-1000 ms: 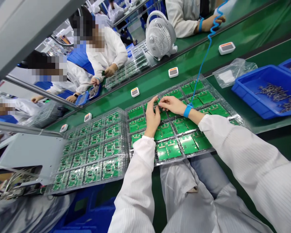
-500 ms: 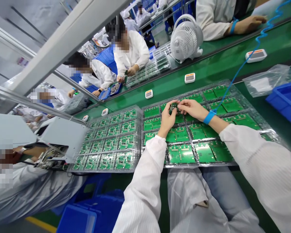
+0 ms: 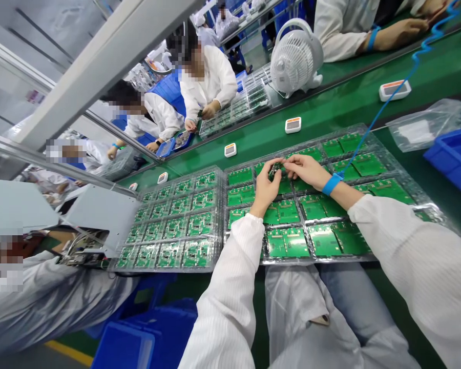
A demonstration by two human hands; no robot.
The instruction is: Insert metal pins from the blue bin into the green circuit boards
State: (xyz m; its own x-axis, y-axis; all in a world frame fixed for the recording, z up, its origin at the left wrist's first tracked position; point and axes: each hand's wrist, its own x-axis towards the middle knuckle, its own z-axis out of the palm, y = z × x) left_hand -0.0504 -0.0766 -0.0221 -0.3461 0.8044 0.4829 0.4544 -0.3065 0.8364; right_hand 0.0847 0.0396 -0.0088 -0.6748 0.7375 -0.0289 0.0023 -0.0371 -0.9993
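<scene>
Above a clear tray (image 3: 306, 223) of green circuit boards, my left hand (image 3: 267, 187) holds a small populated circuit board (image 3: 275, 170) between thumb and fingers. My right hand (image 3: 305, 171), with a blue band (image 3: 332, 184) and coiled cord at the wrist, is closed at the board's right edge; whether its fingertips grip the board or a small part is too small to tell. To the left lies another clear tray (image 3: 217, 225) with rows of smaller populated boards.
White timers (image 3: 293, 125) stand on the green belt beyond the trays. A white fan (image 3: 296, 61) is at the back. Blue bin (image 3: 455, 159) and plastic bag (image 3: 418, 128) lie right; a grey machine (image 3: 100, 210) is left. Co-workers sit across and at the left.
The timers on the belt have shifted slightly left. Across the belt, the co-worker's hands at top right have moved. My hands have barely moved and still hold the board in the same place.
</scene>
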